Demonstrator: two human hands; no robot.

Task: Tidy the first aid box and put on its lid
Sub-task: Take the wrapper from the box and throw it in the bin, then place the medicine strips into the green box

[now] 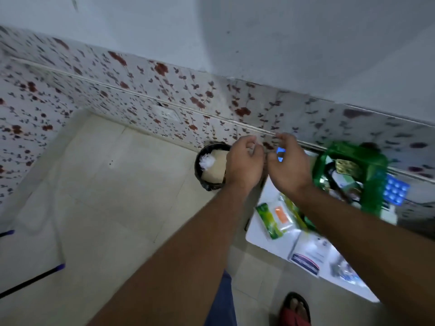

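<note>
The green first aid box (374,182) stands open on a white table (270,241) at the right, with packets and a gold blister strip (346,166) inside. My left hand (244,163) and my right hand (290,164) are raised side by side, left of the box and just right of a black bin (199,169). A small blue item (280,154) shows between the fingers of my right hand. My left hand's fingers are curled; whether they hold anything is unclear. No lid is visible.
On the table lie a green sachet (268,221), an orange-and-white packet (281,215), a blue blister pack (396,190) and white boxes (310,255). The bin on the tiled floor holds paper and plastic. A flowered wall runs behind. My sandalled foot (296,307) is below.
</note>
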